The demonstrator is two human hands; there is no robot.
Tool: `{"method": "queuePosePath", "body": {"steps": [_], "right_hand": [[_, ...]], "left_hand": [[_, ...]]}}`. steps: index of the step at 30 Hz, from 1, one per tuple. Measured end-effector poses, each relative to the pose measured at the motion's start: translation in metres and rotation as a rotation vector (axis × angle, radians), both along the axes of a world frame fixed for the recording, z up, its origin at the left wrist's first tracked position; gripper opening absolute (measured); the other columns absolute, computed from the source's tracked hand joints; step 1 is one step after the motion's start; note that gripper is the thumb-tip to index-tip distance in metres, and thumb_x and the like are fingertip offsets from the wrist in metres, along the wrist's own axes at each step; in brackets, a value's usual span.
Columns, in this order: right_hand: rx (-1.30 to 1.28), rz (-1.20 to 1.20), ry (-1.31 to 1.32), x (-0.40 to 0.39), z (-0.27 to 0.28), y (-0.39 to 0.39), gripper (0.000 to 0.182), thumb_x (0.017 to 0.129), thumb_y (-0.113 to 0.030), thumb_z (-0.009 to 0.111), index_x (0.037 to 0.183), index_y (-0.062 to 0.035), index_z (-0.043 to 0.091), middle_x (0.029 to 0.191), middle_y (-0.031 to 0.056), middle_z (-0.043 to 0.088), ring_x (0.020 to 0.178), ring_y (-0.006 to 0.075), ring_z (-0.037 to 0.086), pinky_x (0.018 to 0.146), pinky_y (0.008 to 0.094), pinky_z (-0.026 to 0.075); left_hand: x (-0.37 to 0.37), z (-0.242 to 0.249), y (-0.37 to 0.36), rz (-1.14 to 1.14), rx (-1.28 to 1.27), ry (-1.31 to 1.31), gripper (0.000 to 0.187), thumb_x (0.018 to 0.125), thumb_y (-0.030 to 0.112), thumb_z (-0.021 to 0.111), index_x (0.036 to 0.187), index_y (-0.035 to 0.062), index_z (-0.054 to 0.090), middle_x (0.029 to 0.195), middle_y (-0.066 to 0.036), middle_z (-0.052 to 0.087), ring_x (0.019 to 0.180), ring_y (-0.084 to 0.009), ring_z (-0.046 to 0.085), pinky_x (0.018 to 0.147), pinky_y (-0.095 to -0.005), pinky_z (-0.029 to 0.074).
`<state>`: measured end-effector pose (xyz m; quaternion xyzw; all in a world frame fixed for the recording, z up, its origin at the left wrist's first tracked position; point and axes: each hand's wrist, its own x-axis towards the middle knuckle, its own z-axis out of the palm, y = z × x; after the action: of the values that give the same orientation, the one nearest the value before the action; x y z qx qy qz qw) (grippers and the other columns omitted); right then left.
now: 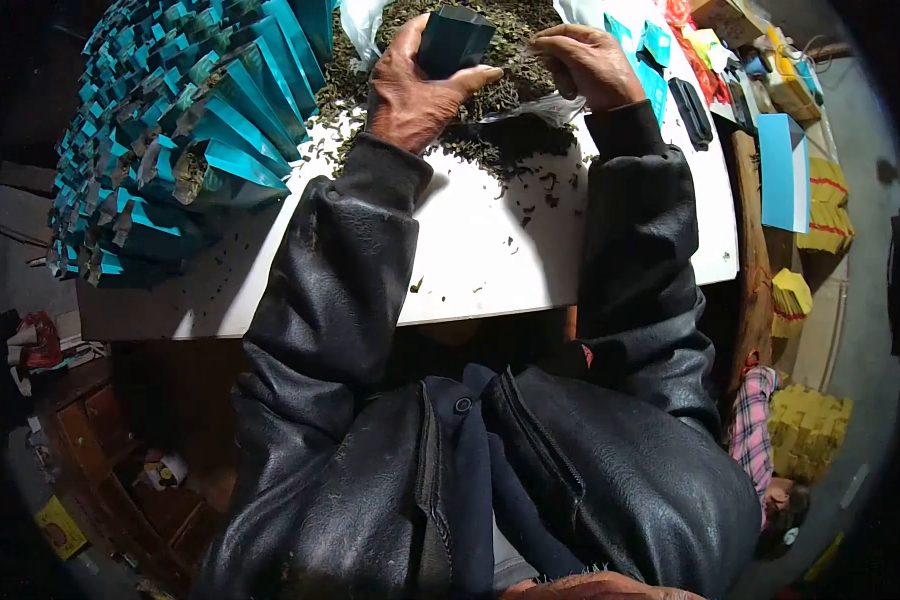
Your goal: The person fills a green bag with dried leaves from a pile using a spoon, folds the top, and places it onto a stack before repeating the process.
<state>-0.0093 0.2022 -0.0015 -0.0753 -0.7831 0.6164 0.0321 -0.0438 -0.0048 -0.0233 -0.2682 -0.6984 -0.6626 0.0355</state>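
Note:
My left hand (pixel 410 100) is wrapped round a dark teal packet (pixel 457 42), holding it over a heap of dried, dark leaves (pixel 515 85). The packet looks boxy, with its narrow end turned towards me. To its right, my right hand (pixel 595 65) hovers at the edge of the heap with its fingers bent and pressed together. Whatever is between those fingertips is too small to make out. Clear plastic (pixel 540 110) lies under the right hand, among the leaves. Loose leaves are scattered over the white tabletop (pixel 470 270) towards me.
Many teal packets (pixel 260 110) are stacked at the table's left. Other teal packets (pixel 653 45), a black device (pixel 690 112) and a red bag (pixel 682 15) lie to the right. Yellow bundles (pixel 825 205) and a person in a plaid sleeve (pixel 752 425) are beyond the right edge.

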Motion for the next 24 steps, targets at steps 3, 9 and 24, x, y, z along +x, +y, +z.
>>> {"method": "queuePosePath", "body": {"steps": [3,9,24], "right_hand": [[-0.06,-0.003,0.085,0.004,0.009,0.007,0.019,0.09,-0.016,0.056,0.093,-0.0014,0.066,0.06,-0.0016,0.052,0.044,0.0046,0.042,0.039,0.0187,0.029],[-0.152,-0.034,0.129,0.014,0.031,0.013,0.016,0.088,-0.014,0.058,0.091,-0.0007,0.066,0.058,-0.0015,0.05,0.043,0.0052,0.041,0.039,0.0195,0.029],[0.007,0.03,0.321,0.021,0.043,-0.019,0.015,0.089,-0.013,0.057,0.094,0.0004,0.063,0.062,0.0005,0.055,0.047,0.0051,0.048,0.04,0.0191,0.036]], "left_hand": [[0.0,0.002,-0.001,-0.016,-0.057,-0.05,0.063,0.062,0.022,0.084,0.113,0.0008,0.052,0.095,-0.012,0.064,0.083,-0.0191,0.064,0.075,-0.0293,0.053],[-0.001,0.001,-0.002,0.015,-0.213,-0.056,0.075,0.061,0.025,0.084,0.119,-0.0031,0.047,0.103,-0.017,0.061,0.093,-0.0243,0.061,0.083,-0.0327,0.051],[-0.001,-0.003,0.0,0.02,-0.261,-0.057,0.083,0.058,0.03,0.085,0.124,-0.0019,0.044,0.107,-0.017,0.059,0.096,-0.0251,0.06,0.086,-0.033,0.05]]}}
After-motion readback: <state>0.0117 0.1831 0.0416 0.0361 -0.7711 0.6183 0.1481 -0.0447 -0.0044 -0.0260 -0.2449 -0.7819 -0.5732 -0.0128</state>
